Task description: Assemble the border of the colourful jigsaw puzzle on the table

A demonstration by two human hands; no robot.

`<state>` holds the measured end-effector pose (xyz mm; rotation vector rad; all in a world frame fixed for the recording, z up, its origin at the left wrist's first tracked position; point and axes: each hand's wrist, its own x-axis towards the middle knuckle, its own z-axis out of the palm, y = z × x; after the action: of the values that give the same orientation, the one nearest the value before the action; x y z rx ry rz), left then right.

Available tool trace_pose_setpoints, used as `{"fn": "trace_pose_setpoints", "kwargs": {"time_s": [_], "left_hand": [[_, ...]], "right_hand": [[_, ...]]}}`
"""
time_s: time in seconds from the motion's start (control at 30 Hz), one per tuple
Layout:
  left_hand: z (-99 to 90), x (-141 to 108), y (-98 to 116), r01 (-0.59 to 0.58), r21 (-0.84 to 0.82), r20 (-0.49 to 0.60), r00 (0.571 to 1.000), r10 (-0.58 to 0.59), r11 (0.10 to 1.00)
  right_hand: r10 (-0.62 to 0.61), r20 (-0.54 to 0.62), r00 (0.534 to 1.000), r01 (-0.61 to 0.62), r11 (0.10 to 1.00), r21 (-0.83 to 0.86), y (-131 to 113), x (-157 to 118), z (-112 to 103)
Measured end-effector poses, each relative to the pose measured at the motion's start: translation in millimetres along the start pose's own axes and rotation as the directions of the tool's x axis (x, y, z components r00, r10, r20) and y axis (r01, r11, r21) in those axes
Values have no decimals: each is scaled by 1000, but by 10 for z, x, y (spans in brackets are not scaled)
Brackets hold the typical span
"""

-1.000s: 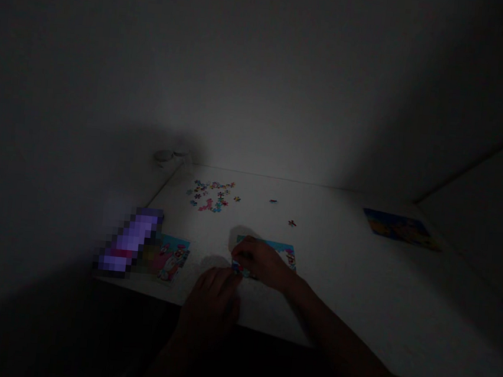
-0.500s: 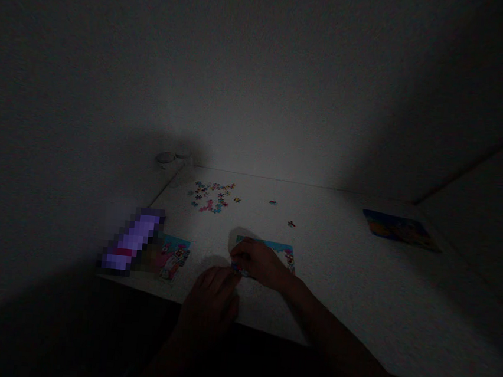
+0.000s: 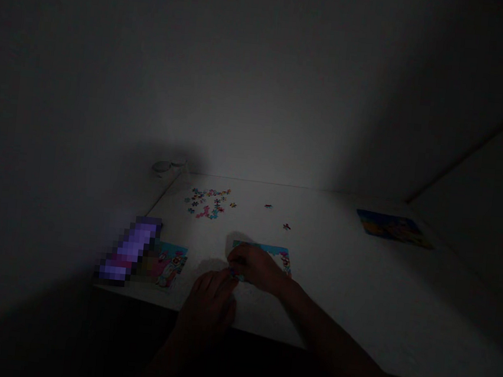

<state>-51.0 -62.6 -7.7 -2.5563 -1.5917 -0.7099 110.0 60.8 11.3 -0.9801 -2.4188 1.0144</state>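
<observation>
A partly joined jigsaw puzzle [image 3: 267, 249] lies near the front of the white table, its blue top edge and colourful right side showing. My right hand [image 3: 258, 267] covers its left and middle part, fingertips pinched down on a small puzzle piece [image 3: 233, 274] at the lower left corner. Beside it, my left hand [image 3: 209, 296] rests low on the table with its fingers laid out toward that same corner. How the fingertips meet the piece is hard to make out in the dim light.
Loose puzzle pieces [image 3: 208, 203] are scattered at the back left, and two single pieces, one of them a dark piece [image 3: 286, 227], lie farther right. A picture card [image 3: 170, 264] and a blurred glowing phone-like screen [image 3: 132, 251] lie left. A blue picture sheet [image 3: 392, 228] lies right. Glasses-like rims [image 3: 162, 167] show at the back corner.
The view has shifted slightly, so the table appears a little lower. Both hands keep nearly the same place at the puzzle's lower left corner.
</observation>
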Motion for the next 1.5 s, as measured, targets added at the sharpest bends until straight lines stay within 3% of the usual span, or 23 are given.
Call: {"fn": "trace_pose_setpoints", "kwargs": {"time_s": [0.27, 0.37, 0.43, 0.5, 0.57, 0.63, 0.67, 0.73, 0.97, 1.17, 1.3, 1.5], "left_hand": [[53, 40, -61, -42, 40, -20, 999, 43, 998], [79, 64, -72, -40, 45, -55, 998, 42, 998], [85, 69, -81, -38, 46, -56, 998, 40, 998], [87, 64, -94, -40, 49, -38, 998, 42, 998], [87, 52, -107, -38, 52, -18, 999, 39, 998], [89, 41, -115, -29, 48, -7, 1000, 29, 998], [90, 36, -116, -23, 43, -5, 1000, 23, 999], [94, 31, -114, -13, 35, -8, 1000, 13, 999], [88, 25, -106, -9, 21, 19, 1000, 9, 1000], [40, 32, -83, -14, 19, 13, 1000, 14, 1000], [31, 31, -66, -5, 21, 18, 1000, 4, 1000], [75, 13, -84, -7, 48, 28, 1000, 5, 999]], "right_hand": [[-63, 4, 998, 63, 998, -22, 64, -2, 3], [-43, 5, 999, 43, 998, 44, 89, -20, -27], [-4, -43, 999, 9, 994, 107, 147, -36, -109], [60, -172, 983, -39, 992, 121, 265, -55, -255], [143, -373, 917, -123, 989, 77, 447, -84, -446], [220, -545, 809, -252, 968, 17, 662, -129, -635], [255, -589, 767, -316, 949, -1, 765, -156, -713], [303, -602, 739, -394, 919, -20, 934, -209, -819], [283, -504, 816, -392, 912, -123, 1052, -256, -851], [277, -490, 827, -391, 908, -147, 1043, -248, -866], [333, -501, 799, -398, 917, -25, 1052, -245, -836], [327, -461, 825, -271, 945, 185, 1044, -238, -759]]}}
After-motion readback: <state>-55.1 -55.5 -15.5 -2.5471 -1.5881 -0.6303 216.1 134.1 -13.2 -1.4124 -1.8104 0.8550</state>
